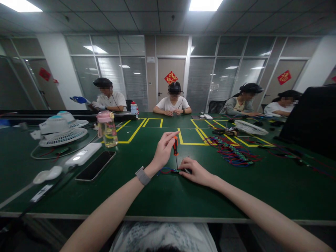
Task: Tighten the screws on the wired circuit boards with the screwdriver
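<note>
My left hand (165, 148) is at the orange and black handle of a screwdriver (175, 148), its fingers reaching over the top. The screwdriver stands nearly upright, its shaft pointing down at a small green circuit board (174, 171) on the table. Red and blue wires (165, 170) run from the board's left side. Low on the table, my right hand (193, 170) grips the board's right end between bent fingers. Where the screwdriver tip meets the board is too small to make out.
Right of my hands lies a row of wired circuit boards (233, 150). To the left are a phone (96, 166), a white power bank (83, 154), a pink-lidded bottle (107, 129) and white fan parts (63, 134). Several people sit across the green table (157, 203); a black screen (312, 122) stands right.
</note>
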Tool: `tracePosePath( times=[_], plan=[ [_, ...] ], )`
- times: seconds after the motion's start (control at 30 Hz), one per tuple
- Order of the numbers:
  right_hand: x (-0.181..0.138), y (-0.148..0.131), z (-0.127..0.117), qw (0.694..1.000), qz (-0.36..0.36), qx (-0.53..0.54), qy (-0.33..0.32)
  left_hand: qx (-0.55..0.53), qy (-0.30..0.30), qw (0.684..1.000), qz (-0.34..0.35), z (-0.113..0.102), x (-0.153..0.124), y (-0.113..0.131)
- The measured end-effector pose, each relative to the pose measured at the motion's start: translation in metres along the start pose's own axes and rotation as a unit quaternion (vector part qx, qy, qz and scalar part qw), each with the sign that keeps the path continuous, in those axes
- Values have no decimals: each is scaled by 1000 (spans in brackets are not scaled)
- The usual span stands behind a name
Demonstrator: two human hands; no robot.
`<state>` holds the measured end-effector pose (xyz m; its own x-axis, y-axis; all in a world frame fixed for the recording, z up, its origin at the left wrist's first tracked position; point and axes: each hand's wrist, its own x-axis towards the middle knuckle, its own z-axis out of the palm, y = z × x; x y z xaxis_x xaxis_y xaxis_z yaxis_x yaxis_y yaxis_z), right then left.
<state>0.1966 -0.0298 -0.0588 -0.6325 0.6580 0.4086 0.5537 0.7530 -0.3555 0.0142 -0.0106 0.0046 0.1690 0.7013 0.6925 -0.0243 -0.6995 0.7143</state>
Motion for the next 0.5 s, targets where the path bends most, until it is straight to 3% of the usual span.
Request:
tracePosePath(
  times=[0.13, 0.33, 0.5],
  plan=[
    [0, 1, 0, 1000, 2, 4, 3, -66, -16, 997, -31, 2, 0, 1],
    [1, 1, 1, 1000, 2, -2, 0, 36, 40, 999, -5, 3, -4, 3],
    [0, 0, 0, 1000, 4, -3, -2, -22, -2, 1000, -11, 4, -3, 2]
  ],
)
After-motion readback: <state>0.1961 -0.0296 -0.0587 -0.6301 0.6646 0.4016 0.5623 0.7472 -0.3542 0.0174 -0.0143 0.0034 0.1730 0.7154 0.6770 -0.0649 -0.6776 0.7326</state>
